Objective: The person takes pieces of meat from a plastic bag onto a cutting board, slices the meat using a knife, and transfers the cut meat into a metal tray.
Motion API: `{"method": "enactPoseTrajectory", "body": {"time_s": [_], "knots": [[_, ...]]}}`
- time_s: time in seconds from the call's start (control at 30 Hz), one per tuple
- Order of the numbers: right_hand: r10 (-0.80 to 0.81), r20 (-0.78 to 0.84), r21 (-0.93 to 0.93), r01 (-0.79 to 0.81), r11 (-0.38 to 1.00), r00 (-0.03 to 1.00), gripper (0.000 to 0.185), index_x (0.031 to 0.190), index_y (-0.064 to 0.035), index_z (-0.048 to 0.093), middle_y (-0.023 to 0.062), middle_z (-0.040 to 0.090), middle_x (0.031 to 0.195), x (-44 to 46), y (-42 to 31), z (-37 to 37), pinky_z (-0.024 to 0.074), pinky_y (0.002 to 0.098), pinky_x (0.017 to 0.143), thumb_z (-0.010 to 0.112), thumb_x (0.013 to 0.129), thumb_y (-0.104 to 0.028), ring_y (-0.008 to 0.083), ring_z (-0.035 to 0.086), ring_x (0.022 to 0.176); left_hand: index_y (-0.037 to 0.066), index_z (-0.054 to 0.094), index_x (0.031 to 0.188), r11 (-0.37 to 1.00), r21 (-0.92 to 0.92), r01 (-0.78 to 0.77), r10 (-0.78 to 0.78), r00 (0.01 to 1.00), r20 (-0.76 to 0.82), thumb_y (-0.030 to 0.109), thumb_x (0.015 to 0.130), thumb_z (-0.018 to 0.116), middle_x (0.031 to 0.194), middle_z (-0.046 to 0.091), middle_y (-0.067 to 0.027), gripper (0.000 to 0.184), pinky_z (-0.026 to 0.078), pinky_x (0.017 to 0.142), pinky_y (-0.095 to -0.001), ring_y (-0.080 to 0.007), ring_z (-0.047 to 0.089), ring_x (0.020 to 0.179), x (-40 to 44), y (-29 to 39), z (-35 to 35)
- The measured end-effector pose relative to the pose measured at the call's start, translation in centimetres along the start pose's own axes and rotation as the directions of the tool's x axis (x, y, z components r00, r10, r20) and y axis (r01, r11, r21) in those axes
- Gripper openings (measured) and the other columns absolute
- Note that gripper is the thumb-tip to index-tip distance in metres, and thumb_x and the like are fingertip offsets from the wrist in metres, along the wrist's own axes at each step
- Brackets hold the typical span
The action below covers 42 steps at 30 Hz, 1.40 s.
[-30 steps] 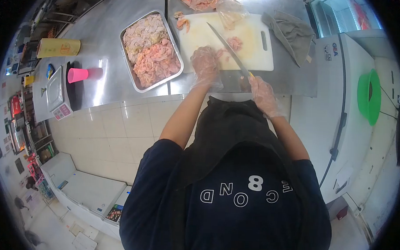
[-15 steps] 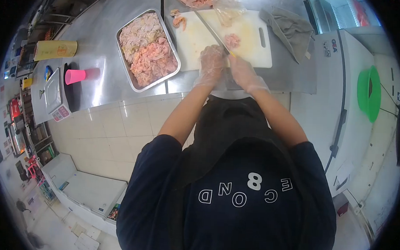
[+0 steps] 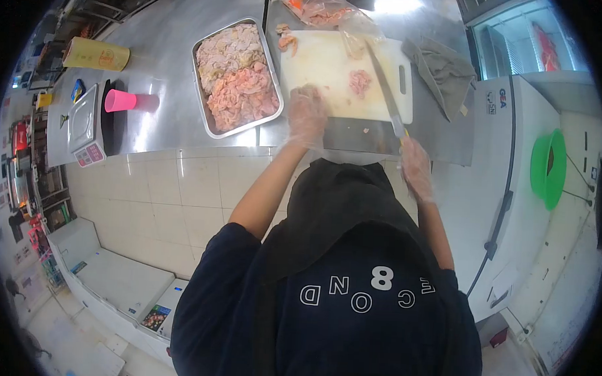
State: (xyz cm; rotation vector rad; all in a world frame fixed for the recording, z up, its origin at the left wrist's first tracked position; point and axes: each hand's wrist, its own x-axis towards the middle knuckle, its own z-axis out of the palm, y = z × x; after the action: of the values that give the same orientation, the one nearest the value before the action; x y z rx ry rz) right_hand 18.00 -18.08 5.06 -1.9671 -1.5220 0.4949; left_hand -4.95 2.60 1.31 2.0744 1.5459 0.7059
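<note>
My right hand (image 3: 416, 169), in a clear plastic glove, is closed around the yellow handle of a long knife (image 3: 386, 88). The blade slants across the right part of a white cutting board (image 3: 312, 62), apart from a small heap of cut raw meat (image 3: 360, 82). At the board's near left corner rests my left hand (image 3: 308, 115), also gloved, its fingers curled in. Whatever may be under those fingers is hidden. A metal tray (image 3: 205, 108) heaped with raw, chicken-like meat (image 3: 241, 96) stands just left of this hand.
Meat scraps (image 3: 287, 38) lie at the board's far left corner. Behind are an orange-and-clear plastic bag (image 3: 320, 8) and, to the right, a grey cloth (image 3: 443, 73). Further left stand a pink cup (image 3: 120, 101), a scale (image 3: 84, 124) and a yellow roll (image 3: 97, 53).
My right hand has moved right and toward my body with the knife, away from my left hand. My left hand has shifted to the board's left corner. The view has shifted slightly.
</note>
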Motion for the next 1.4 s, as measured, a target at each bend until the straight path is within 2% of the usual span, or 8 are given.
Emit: {"method": "enactPoseTrajectory", "body": {"time_s": [0.43, 0.7, 0.77, 0.87, 0.97, 1.07, 1.33, 1.4], "knots": [[0.33, 0.347, 0.126, -0.392, 0.911, 0.878, 0.055, 0.116, 0.0007, 0.068, 0.0252, 0.07, 0.098, 0.4, -3.7, 3.2, 0.0502, 0.0449, 0.084, 0.044, 0.109, -0.048, 0.038, 0.067, 0.09, 0.001, 0.057, 0.109, 0.862, -0.501, 0.076, -0.037, 0.996, 0.087, 0.004, 0.09, 0.064, 0.083, 0.055, -0.0074, 0.021, 0.053, 0.063, -0.0359, -0.021, 0.059, 0.071, 1.8, 2.5, 3.7], [-0.019, 0.287, 0.146, -0.024, 0.989, 0.958, 0.055, 0.118, 0.0003, 0.067, 0.0239, 0.068, 0.091, -0.5, 1.1, 5.1, 0.0498, 0.0453, 0.081, 0.04, 0.11, -0.047, 0.0395, 0.064, 0.085, -0.001, 0.058, 0.114, 0.608, -0.783, 0.129, -0.103, 0.991, 0.083, -0.013, 0.084, 0.054, 0.084, 0.055, -0.0036, 0.032, 0.055, 0.065, -0.0278, -0.0124, 0.06, 0.072, 1.3, -0.9, 5.6], [-0.222, 0.211, 0.148, 0.194, 0.97, 0.952, 0.054, 0.118, 0.0004, 0.066, 0.0242, 0.067, 0.093, 0.9, 0.3, 5.0, 0.05, 0.046, 0.082, 0.039, 0.11, -0.045, 0.0404, 0.063, 0.086, -0.001, 0.06, 0.114, 0.832, -0.554, -0.018, -0.097, 0.979, -0.178, -0.014, 0.084, 0.054, 0.087, 0.059, -0.005, 0.033, 0.056, 0.07, -0.029, -0.0122, 0.062, 0.075, 0.9, 0.4, 2.7], [0.088, 0.542, 0.11, -0.174, 0.979, 0.836, 0.048, 0.122, 0.0003, 0.063, 0.0275, 0.066, 0.105, 3.9, -4.9, 2.3, 0.0498, 0.0498, 0.086, 0.04, 0.111, -0.04, 0.0425, 0.063, 0.096, -0.001, 0.061, 0.111, 0.883, -0.464, 0.073, -0.174, 0.969, -0.177, -0.012, 0.083, 0.057, 0.092, 0.064, -0.0086, 0.031, 0.057, 0.075, -0.0323, -0.0167, 0.066, 0.079, 1.7, -0.6, -0.6], [-0.463, 0.32, 0.142, 0.441, 0.886, 0.827, 0.043, 0.123, -0.0013, 0.06, 0.0278, 0.065, 0.102, 6.9, -6.6, 3.5, 0.0488, 0.0538, 0.085, 0.043, 0.111, -0.039, 0.0433, 0.064, 0.097, -0.001, 0.062, 0.112, 0.861, -0.488, 0.146, -0.268, 0.944, -0.191, -0.005, 0.084, 0.06, 0.1, 0.067, -0.0142, 0.029, 0.057, 0.085, -0.0387, -0.025, 0.068, 0.092, 1.6, -0.1, -8.7], [-0.363, 0.384, 0.259, 0.279, 0.925, 0.849, 0.043, 0.123, -0.002, 0.059, 0.0258, 0.065, 0.089, 9.7, -12.1, 4.0, 0.0477, 0.0557, 0.082, 0.045, 0.111, -0.04, 0.0444, 0.065, 0.09, -0.001, 0.063, 0.115, 0.972, -0.076, 0.222, -0.234, 0.877, -0.419, 0.002, 0.087, 0.06, 0.106, 0.067, -0.0181, 0.028, 0.053, 0.095, -0.0429, -0.0326, 0.065, 0.106, -0.2, -3.7, -10.9], [0.016, 0.538, 0.314, -0.218, 0.924, 0.843, 0.042, 0.108, 0.0003, 0.062, 0.0201, 0.062, 0.077, 11.4, -10.7, 4.1, 0.0481, 0.0466, 0.073, 0.05, 0.109, -0.04, 0.0357, 0.061, 0.073, -0.003, 0.059, 0.129, 0.977, -0.075, 0.198, -0.21, 0.862, -0.461, 0.014, 0.091, 0.064, 0.123, 0.062, -0.0256, 0.042, 0.046, 0.102, -0.0519, -0.0449, 0.058, 0.114, -1.4, -5.5, -11.1], [0.045, 0.555, 0.33, -0.269, 0.905, 0.831, 0.036, 0.104, -0.0007, 0.061, 0.0105, 0.057, 0.075, 11.4, -10.3, 3.0, 0.0463, 0.0386, 0.067, 0.049, 0.11, -0.034, 0.0235, 0.055, 0.069, -0.001, 0.06, 0.126, 0.942, 0.295, 0.162, 0.083, 0.739, -0.669, 0.025, 0.092, 0.065, 0.123, 0.06, -0.0229, 0.043, 0.042, 0.105, -0.0553, -0.0442, 0.053, 0.118, 0.7, -4.7, -10.1]]}}
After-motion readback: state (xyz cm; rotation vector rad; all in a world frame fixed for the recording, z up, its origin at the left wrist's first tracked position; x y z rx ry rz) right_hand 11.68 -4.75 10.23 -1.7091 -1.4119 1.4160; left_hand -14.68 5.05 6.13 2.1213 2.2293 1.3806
